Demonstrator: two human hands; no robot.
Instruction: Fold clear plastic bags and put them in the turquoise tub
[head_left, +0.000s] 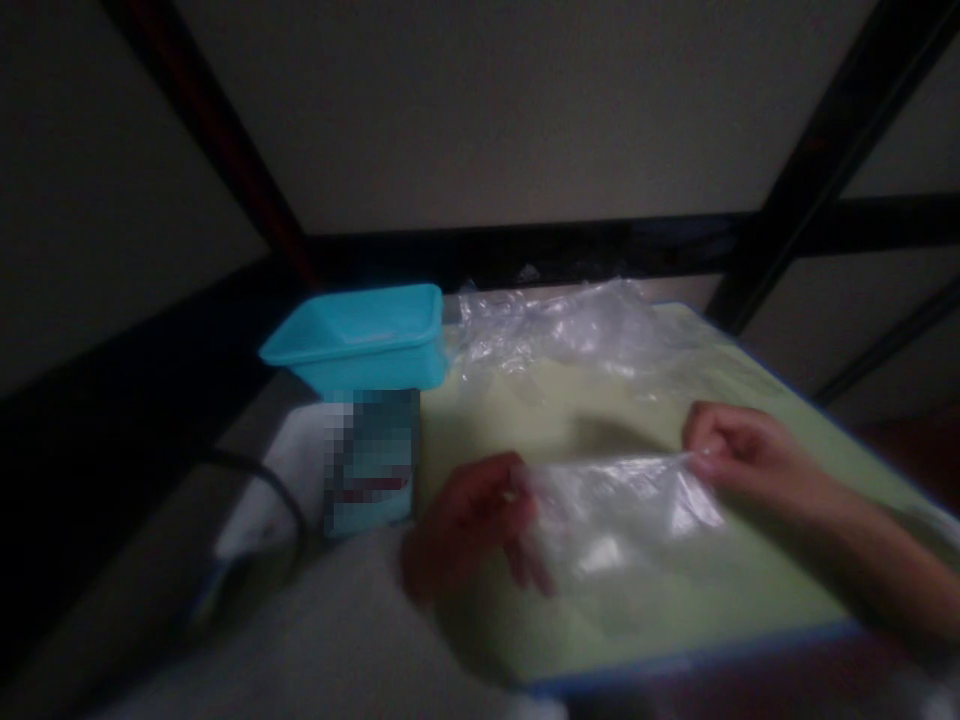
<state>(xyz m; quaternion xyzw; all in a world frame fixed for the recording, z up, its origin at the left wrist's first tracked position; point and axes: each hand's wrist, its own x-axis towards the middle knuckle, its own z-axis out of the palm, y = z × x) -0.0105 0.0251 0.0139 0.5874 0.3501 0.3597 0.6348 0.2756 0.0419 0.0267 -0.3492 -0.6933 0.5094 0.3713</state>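
Note:
A clear plastic bag (pixel 611 520) is stretched between my two hands above the pale yellow-green table (pixel 660 625). My left hand (pixel 480 515) pinches its left edge, with the lower fingers hanging loosely behind the film. At the upper right corner, my right hand (pixel 731 447) is closed on the bag with thumb and fingers together. The table's surface shows through the film. Dim light and blur hide the bag's finer details.
More crumpled clear plastic bags (pixel 577 325) lie along the table's back. A turquoise plastic basin (pixel 360 340) stands at the back left. In front of it are a pixelated flat item (pixel 375 465), a white object (pixel 289 470) and a dark cable (pixel 270 480). Dark-framed walls rise behind.

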